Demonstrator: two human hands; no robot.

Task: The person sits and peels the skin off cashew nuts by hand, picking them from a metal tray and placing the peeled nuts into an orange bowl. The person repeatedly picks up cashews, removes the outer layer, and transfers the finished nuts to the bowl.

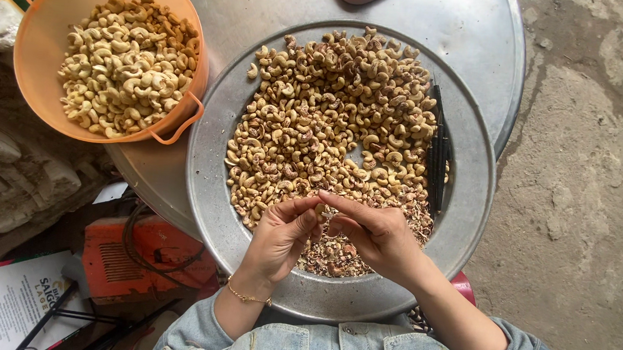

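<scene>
Head view: I have both hands meeting over the near side of the tray (472, 210). My left hand (280, 239) and right hand (377, 236) pinch one nut (321, 208) between fingertips, seemingly mid-peel. Next calls for rubbing off the papery skin. Curved, mottled nuts fill the dull metal tray; pale smooth ones sit in the orange bowl (41, 35).

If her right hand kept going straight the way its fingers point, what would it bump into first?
The right hand points toward the left hand, so it would likely meet those fingertips and the small nut pinched there, above the round metal tray of unpeeled cashews.
</scene>
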